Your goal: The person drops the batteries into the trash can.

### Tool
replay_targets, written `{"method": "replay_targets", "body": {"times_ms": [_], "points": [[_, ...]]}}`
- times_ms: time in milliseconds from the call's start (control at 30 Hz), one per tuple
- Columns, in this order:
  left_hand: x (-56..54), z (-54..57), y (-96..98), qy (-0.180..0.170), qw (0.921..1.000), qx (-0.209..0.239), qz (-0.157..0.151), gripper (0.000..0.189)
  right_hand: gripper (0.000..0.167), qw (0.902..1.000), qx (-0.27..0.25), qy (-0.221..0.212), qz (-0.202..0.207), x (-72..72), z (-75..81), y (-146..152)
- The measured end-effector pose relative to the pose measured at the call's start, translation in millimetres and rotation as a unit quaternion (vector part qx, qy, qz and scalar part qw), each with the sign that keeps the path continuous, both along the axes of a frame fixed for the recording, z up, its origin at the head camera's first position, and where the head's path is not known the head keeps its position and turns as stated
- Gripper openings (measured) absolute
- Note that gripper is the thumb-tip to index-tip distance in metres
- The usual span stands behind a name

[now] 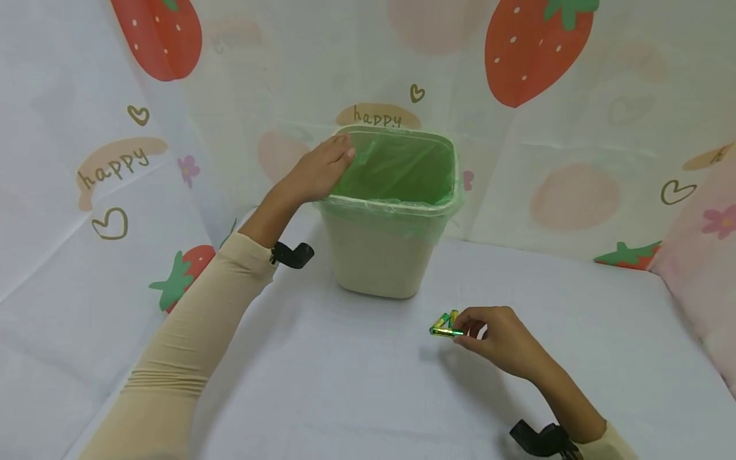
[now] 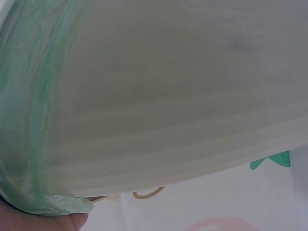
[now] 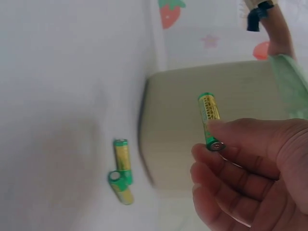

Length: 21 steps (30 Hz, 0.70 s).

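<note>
A pale trash can (image 1: 374,255) with a green plastic liner (image 1: 397,166) stands upright. At its left rim, my left hand (image 1: 319,169) holds the edge over the liner; in the left wrist view a fingertip (image 2: 77,219) shows beside the liner's edge, and the rest of that hand is mostly hidden. My right hand (image 1: 494,335) pinches a green and gold battery (image 3: 210,110) between thumb and forefinger, in front of the can. Below it, two similar batteries lie on the white surface, one battery (image 3: 122,156) touching the other battery (image 3: 122,193).
White cloth (image 1: 345,370) covers the surface under the can. Behind rises a backdrop (image 1: 632,128) printed with strawberries, hearts and the word "happy". A pink-toned side panel (image 1: 701,275) borders the right.
</note>
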<state>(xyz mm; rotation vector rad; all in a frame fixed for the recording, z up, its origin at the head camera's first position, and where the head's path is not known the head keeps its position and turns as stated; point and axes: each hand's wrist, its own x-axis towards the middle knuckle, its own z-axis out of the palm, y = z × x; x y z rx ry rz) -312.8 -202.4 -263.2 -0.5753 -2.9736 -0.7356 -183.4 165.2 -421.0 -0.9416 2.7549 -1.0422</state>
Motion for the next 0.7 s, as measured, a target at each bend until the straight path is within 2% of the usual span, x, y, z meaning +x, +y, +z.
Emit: {"method": "replay_targets", "body": {"times_ms": [200,700], "points": [[-1.4,0.6,2.3,-0.005,1.0000,-0.001,-0.001,0.062,0.015,0.9995,-0.019,0.025,-0.005,-1.0,20.0,0.5],[0.9,1.2,1.5,-0.003,0.9999,-0.009,0.006,0.061,0.016,0.9951,-0.018,0.097,0.004,-0.1,73.3,-9.1]]}}
